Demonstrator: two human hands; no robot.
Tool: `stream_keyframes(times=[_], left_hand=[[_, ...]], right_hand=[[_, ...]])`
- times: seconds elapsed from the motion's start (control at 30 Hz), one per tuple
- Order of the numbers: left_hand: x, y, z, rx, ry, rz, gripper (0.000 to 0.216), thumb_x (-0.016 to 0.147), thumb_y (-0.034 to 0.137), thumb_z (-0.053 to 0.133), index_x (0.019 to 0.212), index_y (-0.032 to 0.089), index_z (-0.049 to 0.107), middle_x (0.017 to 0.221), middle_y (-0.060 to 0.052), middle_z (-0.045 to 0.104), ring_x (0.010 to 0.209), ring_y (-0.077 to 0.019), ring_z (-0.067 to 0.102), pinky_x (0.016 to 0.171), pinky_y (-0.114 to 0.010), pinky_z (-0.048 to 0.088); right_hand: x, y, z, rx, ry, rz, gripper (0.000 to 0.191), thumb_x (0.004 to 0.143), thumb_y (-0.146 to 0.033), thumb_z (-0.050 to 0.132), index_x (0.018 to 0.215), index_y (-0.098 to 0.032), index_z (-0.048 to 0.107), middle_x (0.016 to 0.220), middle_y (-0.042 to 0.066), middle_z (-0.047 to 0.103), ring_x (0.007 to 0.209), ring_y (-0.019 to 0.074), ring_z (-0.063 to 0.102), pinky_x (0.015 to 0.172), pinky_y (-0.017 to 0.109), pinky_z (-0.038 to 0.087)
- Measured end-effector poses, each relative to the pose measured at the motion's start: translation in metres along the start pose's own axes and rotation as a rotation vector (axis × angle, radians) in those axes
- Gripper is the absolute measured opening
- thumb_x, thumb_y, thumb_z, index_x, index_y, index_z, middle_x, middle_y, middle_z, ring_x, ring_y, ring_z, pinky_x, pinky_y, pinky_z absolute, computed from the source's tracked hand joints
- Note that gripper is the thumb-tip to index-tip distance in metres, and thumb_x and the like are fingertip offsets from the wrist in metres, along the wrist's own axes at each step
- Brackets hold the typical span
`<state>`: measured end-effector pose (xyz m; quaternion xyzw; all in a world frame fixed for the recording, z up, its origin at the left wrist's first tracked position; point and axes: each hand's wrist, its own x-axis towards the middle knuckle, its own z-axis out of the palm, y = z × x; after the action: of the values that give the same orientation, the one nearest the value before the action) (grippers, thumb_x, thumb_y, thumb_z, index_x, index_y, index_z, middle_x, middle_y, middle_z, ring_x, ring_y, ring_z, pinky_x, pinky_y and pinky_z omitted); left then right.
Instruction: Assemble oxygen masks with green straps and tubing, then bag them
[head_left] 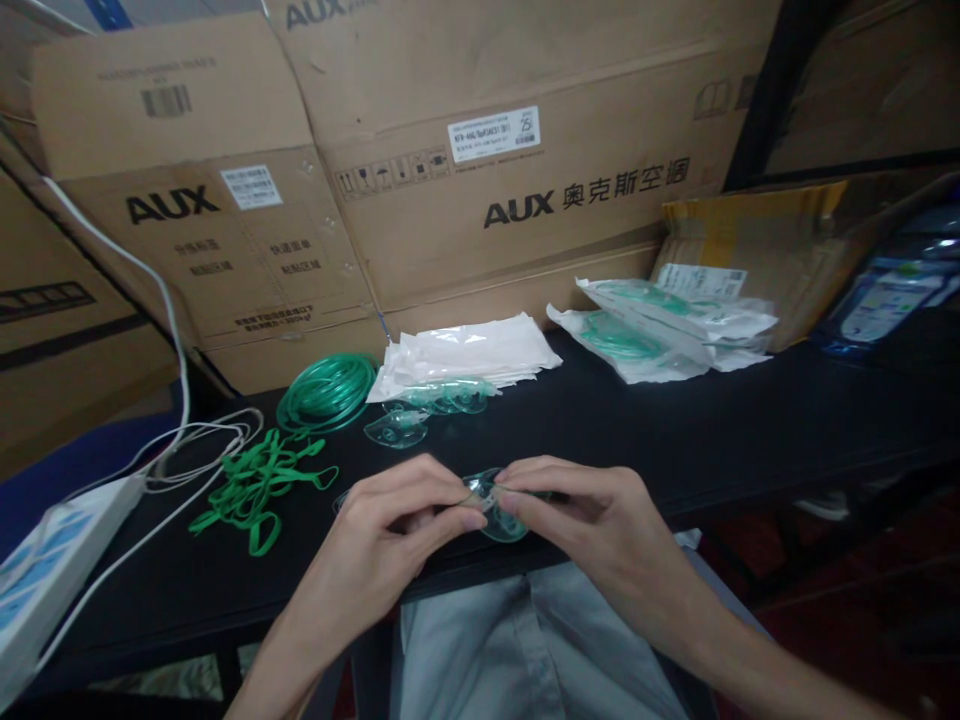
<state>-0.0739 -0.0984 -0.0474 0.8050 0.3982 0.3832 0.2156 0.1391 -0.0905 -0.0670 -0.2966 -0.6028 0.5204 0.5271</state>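
At the table's front edge I have a see-through green oxygen mask [504,526] between my two hands. My left hand [409,510] pinches its left side, thumb and forefinger pressed together. From the other side my right hand [577,505] pinches it too, its fingertips almost meeting the left ones. A small pale piece [489,497] shows between the fingertips; its kind is hard to make out. Just beyond lies another see-through mask [397,428], with several more masks [454,398] behind it. Green elastic straps [262,480] lie tangled left of my left hand.
Coiled green tubing [326,390] lies beside stacked white pouches [472,350]. Filled pouches [675,325] with green tubing are at the back right, near a large bottle [892,290]. A power strip [64,560] and white cables occupy the left. Cardboard boxes [525,250] stand behind.
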Motion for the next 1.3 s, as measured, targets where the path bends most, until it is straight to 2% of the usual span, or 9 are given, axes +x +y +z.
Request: stream_keyframes(times=[0.2,0.53,0.67,0.8,1.07,1.3], left_hand=[[0.0,-0.003,0.001,0.0,-0.005,-0.01,0.007,0.092,0.026,0.075,0.088,0.023,0.079,0.081,0.0,0.069,0.072,-0.0122,0.062,0.065,-0.022,0.047],[0.0,0.002,0.005,-0.007,-0.002,-0.071,0.014,0.093,0.029,0.072,0.086,0.023,0.081,0.075,-0.001,0.066,0.063,-0.0108,0.054,0.055,-0.023,0.038],[0.001,0.005,0.006,-0.026,-0.018,-0.104,0.014,0.092,0.029,0.073,0.084,0.022,0.082,0.073,0.0,0.063,0.059,-0.0088,0.048,0.051,-0.022,0.033],[0.002,0.005,0.006,-0.065,-0.094,-0.189,0.021,0.094,0.034,0.07,0.083,0.02,0.081,0.075,-0.001,0.062,0.061,-0.0094,0.048,0.051,-0.022,0.032],[0.0,0.005,0.007,-0.152,-0.166,-0.291,0.029,0.094,0.041,0.068,0.084,0.017,0.079,0.075,0.001,0.053,0.053,-0.0061,0.035,0.046,-0.021,0.024],[0.002,0.006,0.01,-0.264,-0.137,-0.358,0.033,0.093,0.043,0.067,0.078,0.015,0.076,0.072,0.003,0.047,0.05,-0.0039,0.036,0.042,-0.019,0.022]], right_hand=[[0.004,-0.006,-0.008,0.0,-0.095,0.046,0.014,0.085,-0.037,0.081,0.091,-0.025,0.087,0.092,0.006,0.079,0.092,0.0215,0.071,0.079,0.028,0.055],[0.009,-0.005,-0.016,0.122,-0.193,0.178,0.016,0.081,-0.036,0.085,0.088,-0.022,0.087,0.095,0.007,0.078,0.094,0.0207,0.068,0.082,0.03,0.05],[0.011,0.003,-0.019,0.16,-0.203,0.221,0.017,0.082,-0.036,0.084,0.089,-0.02,0.086,0.096,0.007,0.078,0.094,0.0198,0.067,0.082,0.029,0.048],[0.012,0.012,-0.019,0.244,-0.216,0.278,0.017,0.082,-0.034,0.084,0.088,-0.018,0.084,0.097,0.007,0.078,0.094,0.019,0.066,0.085,0.029,0.048],[0.011,0.016,-0.015,0.441,-0.239,0.41,0.027,0.078,-0.037,0.087,0.085,-0.013,0.08,0.087,0.006,0.074,0.08,0.0154,0.063,0.078,0.028,0.045],[0.01,0.014,-0.016,0.462,-0.234,0.413,0.024,0.081,-0.034,0.086,0.088,-0.012,0.08,0.083,0.005,0.074,0.076,0.013,0.063,0.073,0.025,0.044]])
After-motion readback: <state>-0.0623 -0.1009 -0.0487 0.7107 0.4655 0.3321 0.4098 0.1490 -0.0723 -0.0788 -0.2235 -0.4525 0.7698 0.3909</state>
